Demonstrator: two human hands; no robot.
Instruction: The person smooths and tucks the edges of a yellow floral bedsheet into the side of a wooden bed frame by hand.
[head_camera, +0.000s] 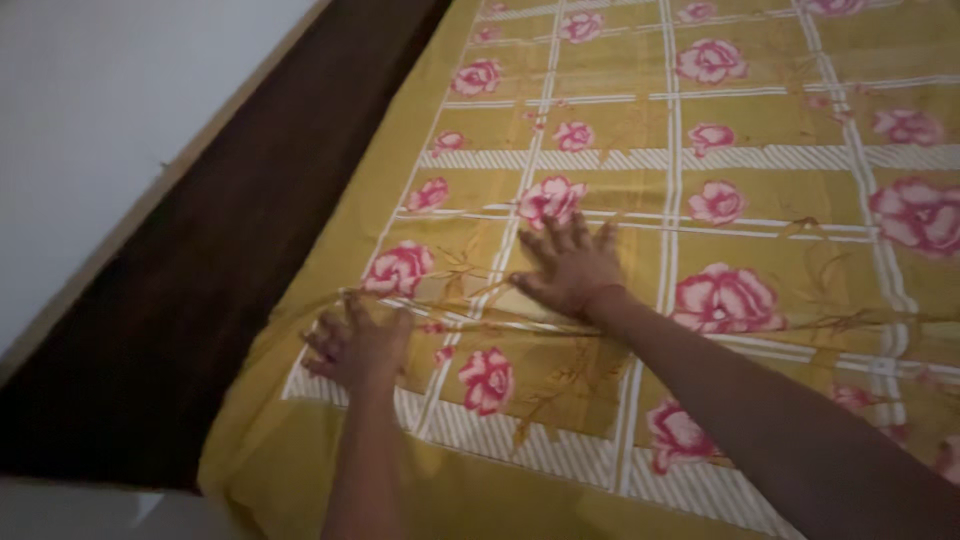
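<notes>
The yellow bedsheet with pink roses and white lattice stripes (700, 180) runs off the top, right and bottom edges, so its full extent cannot be told. The right forearm is cut by the lower right corner, the left by the bottom edge. Both palms lie hidden against the cloth, and the whole view is soft and dim.

A bed (180, 330) with a dark brown surface carries a yellow rose-patterned sheet (760, 190)

place: home bedroom | cue: flowered yellow bedsheet (700, 150) on bed beside white wall (90, 120)
</notes>
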